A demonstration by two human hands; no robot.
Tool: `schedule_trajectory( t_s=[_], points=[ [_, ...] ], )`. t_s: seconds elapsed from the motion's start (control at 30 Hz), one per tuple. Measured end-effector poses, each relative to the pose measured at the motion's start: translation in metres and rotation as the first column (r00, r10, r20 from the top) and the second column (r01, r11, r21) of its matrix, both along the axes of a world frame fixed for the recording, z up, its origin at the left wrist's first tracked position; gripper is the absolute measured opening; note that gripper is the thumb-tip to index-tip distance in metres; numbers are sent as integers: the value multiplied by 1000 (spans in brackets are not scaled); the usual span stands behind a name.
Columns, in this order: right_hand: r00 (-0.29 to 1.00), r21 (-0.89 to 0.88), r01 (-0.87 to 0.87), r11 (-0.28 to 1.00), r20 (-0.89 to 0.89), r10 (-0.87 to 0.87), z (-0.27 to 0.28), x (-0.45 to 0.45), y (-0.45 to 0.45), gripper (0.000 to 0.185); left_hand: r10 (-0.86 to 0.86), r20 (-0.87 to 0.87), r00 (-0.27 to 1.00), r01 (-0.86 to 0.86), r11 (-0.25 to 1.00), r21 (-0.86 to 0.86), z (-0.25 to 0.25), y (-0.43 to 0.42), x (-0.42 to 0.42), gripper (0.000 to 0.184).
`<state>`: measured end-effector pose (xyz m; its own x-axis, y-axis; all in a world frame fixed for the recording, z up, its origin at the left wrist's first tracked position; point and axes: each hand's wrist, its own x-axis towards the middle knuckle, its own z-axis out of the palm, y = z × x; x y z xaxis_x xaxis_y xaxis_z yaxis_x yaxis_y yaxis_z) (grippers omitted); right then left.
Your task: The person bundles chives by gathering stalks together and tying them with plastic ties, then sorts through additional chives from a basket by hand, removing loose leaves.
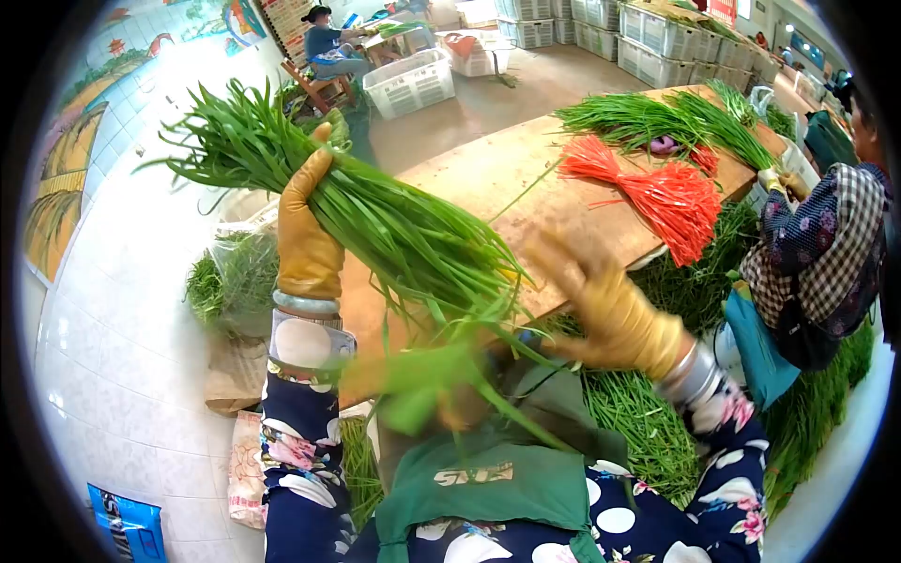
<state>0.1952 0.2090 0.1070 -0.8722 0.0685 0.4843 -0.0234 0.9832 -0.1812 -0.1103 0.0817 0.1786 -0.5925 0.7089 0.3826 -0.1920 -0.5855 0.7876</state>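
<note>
My left hand (310, 225), in a yellow glove, is closed around a thick bunch of green garlic chives (404, 220). The bunch is held tilted above the table's near left end, its leafy tips at the upper left and its other end toward my right hand. Blurred by motion, my right hand (610, 310), also gloved in yellow, is to the right of the bunch, its fingers spread and apart from it. Nothing shows in its grasp. A smeared green leaf (413, 375) hangs or falls below the bunch, in front of my green apron (488, 497).
On the wooden table (450, 178) lie red ties (657, 192) and more chives (648, 117). Loose chives (638, 422) fill the space at my right. A co-worker (826, 235) stands at the right; another person (328, 47) sits far back near white crates (408, 84). Bagged greens (239, 272) stand left.
</note>
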Motion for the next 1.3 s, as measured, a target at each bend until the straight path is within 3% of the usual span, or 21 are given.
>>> schedule_trajectory(
  t_s=[0.13,0.23,0.33,0.37,0.43,0.47,0.53,0.6,0.63,0.67,0.7,0.73,0.77,0.8,0.83,0.9,0.97,1.1,1.13,1.2,1.3],
  points=[
    [992,-80,93,992,-77,-99,-29,-30,-50,91,59,-23,998,-60,998,-24,-2,1,12,38],
    [914,73,251,965,-345,-211,-43,-78,-64,68,68,-17,998,-68,998,10,-5,4,13,35],
    [825,333,55,941,-546,145,-56,-108,-74,20,110,68,992,-112,993,29,-6,5,11,32],
    [822,323,56,945,-552,140,-60,-108,-75,20,111,61,992,-113,993,20,-8,4,6,32],
    [914,320,-359,877,-69,400,-67,-100,-73,11,183,24,983,-183,983,-1,-11,2,-3,31],
    [917,316,-352,881,-74,393,-71,-93,-70,11,149,17,989,-149,988,28,-14,2,-11,31],
    [892,254,-449,857,181,414,-82,-70,-66,9,161,30,987,-161,987,5,-21,-4,-22,32],
    [902,196,-431,881,106,418,-74,-32,-63,9,103,158,982,-106,994,7,-30,-11,-36,35],
    [898,124,-416,901,211,386,-79,-7,-66,11,103,159,982,-105,994,6,-28,-13,-34,35],
    [816,-107,-341,934,460,350,-81,17,-67,13,141,167,976,-148,989,31,-25,-16,-29,35],
    [790,-330,-216,919,495,363,-86,45,-62,13,176,177,968,-189,980,62,-21,-19,-25,36],
    [820,-350,-93,932,504,271,-115,71,-55,15,127,177,976,-146,984,102,-17,-24,-27,39],
    [870,-360,-25,933,452,198,-133,92,-46,33,128,182,975,-149,983,107,-17,-27,-36,39],
    [942,-384,24,923,317,107,-125,104,-41,34,-2,217,976,-41,980,196,-20,-28,-45,38],
    [997,-473,-51,880,24,71,-103,102,-39,33,-144,241,960,74,958,278,-22,-24,-47,38],
    [993,-364,-55,930,-114,13,-60,86,-36,36,-131,95,987,105,965,239,-21,-14,-31,41],
    [951,-225,145,964,-237,-199,-54,49,-43,39,-187,77,979,157,943,295,-26,-7,-19,43],
    [903,-378,236,895,-256,-346,-46,-6,-42,47,-84,35,996,73,966,249,-12,-10,32,46],
    [891,-449,255,857,-235,-388,-45,-16,-44,48,-177,12,984,165,938,305,-12,-13,36,47],
    [867,-486,178,856,-334,-370,-42,-33,-46,49,-305,-25,952,292,880,375,-13,-17,39,50],
    [855,-480,108,871,-403,-328,-49,-46,-41,44,-194,-5,981,184,920,346,-11,-20,63,50]
  ],
)
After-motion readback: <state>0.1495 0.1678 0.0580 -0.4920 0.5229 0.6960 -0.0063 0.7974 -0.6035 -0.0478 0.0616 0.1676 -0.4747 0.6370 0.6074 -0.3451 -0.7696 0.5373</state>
